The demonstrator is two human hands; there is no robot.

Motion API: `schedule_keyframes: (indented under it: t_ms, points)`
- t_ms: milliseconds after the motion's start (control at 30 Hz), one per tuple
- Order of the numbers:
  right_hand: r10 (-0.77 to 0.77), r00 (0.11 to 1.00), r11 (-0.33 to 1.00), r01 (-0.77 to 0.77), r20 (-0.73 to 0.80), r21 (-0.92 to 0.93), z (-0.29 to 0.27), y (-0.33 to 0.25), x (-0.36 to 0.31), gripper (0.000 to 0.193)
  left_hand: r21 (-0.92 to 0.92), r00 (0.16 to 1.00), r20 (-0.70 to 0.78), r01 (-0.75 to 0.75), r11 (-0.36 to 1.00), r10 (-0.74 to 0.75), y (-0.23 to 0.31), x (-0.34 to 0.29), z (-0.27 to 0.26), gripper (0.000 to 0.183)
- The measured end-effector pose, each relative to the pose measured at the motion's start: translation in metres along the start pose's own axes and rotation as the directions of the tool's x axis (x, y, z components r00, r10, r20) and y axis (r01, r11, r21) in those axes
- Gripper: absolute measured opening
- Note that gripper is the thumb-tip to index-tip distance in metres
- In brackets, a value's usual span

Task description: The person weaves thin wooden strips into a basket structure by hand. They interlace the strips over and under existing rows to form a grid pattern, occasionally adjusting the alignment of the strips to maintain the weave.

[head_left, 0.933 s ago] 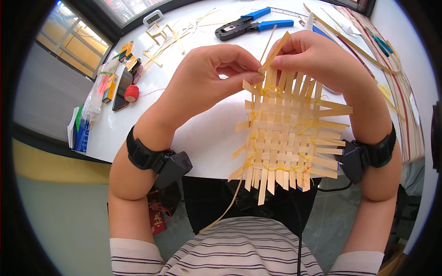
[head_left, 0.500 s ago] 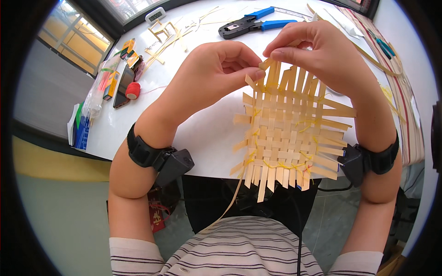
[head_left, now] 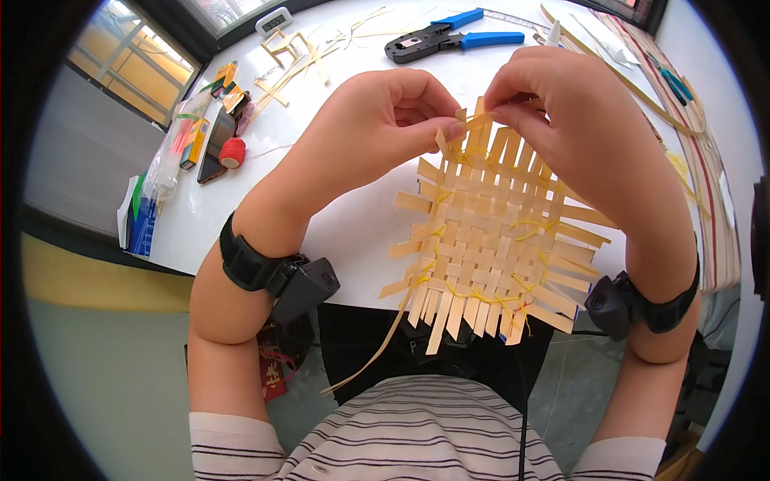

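Hanging from my two hands is a woven mat of flat bamboo strips [head_left: 483, 228], its loose strip ends sticking out on all sides. Yellow thread is tied along its edges. My left hand [head_left: 413, 108] pinches a strip end at the mat's far left corner between thumb and bent fingers. Just right of it, my right hand [head_left: 533, 92] pinches the far edge too, its fingertips on a thin strip that spans the gap between both hands. A long narrow strip [head_left: 373, 349] trails from the mat's near left corner toward my lap.
Blue-handled crimping pliers [head_left: 453, 38] lie on the white table [head_left: 337, 208] beyond my hands. At the left are a red thread spool [head_left: 232, 152], a phone [head_left: 215, 144] and small yellow boxes [head_left: 194, 144]. Loose bamboo strips [head_left: 293, 80] and a small clock [head_left: 273, 22] lie farther back. Green-handled pliers [head_left: 675, 86] rest at the right.
The mat has tilted, its near end swinging left. My right hand has shifted slightly right and down, and the thin strip between the hands shows more. The trailing strip hangs farther left.
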State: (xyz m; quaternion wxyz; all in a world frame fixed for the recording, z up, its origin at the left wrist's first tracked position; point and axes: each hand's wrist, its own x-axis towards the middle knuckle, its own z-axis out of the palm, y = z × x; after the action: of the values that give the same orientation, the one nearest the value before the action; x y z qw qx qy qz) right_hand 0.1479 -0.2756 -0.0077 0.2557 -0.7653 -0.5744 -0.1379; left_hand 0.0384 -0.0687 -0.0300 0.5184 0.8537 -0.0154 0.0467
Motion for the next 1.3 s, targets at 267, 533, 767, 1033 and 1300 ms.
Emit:
schedule_keyframes:
  t_ms: [267, 533, 767, 1033, 1300]
  points:
    - [0.065, 0.997, 0.989, -0.068, 0.029, 0.129, 0.009, 0.01, 0.004, 0.008, -0.127, 0.997, 0.08, 0.023, 0.992, -0.013, -0.008, 0.006, -0.003, 0.021]
    - [0.221, 0.97, 0.964, -0.233, 0.1, 0.129, 0.014, 0.036, 0.013, 0.01, 0.106, 0.974, 0.148, 0.16, 0.981, -0.174, -0.011, 0.002, -0.015, 0.085]
    - [0.328, 0.942, 0.932, -0.335, 0.073, 0.136, 0.009, 0.059, 0.018, 0.016, 0.081, 0.952, 0.299, 0.039, 0.996, -0.062, -0.009, -0.004, -0.066, 0.076]
    - [0.407, 0.91, 0.887, -0.414, 0.078, 0.205, -0.009, 0.064, 0.023, 0.015, 0.35, 0.994, -0.096, -0.023, 0.937, 0.061, 0.013, -0.068, -0.151, 0.064]
    - [0.481, 0.869, 0.833, -0.494, 0.115, 0.249, -0.011, 0.06, 0.022, 0.015, 0.402, 0.911, -0.406, 0.11, 0.909, 0.07, 0.031, -0.145, -0.115, 0.026]
